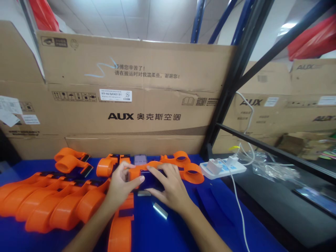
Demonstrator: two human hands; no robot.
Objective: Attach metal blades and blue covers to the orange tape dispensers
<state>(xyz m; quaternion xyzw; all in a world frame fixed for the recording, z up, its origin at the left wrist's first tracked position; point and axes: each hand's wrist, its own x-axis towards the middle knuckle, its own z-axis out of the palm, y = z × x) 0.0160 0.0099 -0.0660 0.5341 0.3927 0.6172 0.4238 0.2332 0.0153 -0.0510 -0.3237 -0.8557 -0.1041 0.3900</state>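
Observation:
Between my hands is an orange plastic tape dispenser, partly covered by my fingers. My left hand grips its left end, thumb and fingers closed around it. My right hand holds its right side, index finger on the orange plastic and thumb lower down. Under my hands, a small metal strip lies on the blue table. A second metal strip rests nearer to me, at a slant. Another orange dispenser lies below my left wrist.
Several orange dispensers stand in a row at left, with more behind. Others lie right of my hands. A phone is at the back. A white power strip with cables sits by the black rack post. Cardboard walls the rear.

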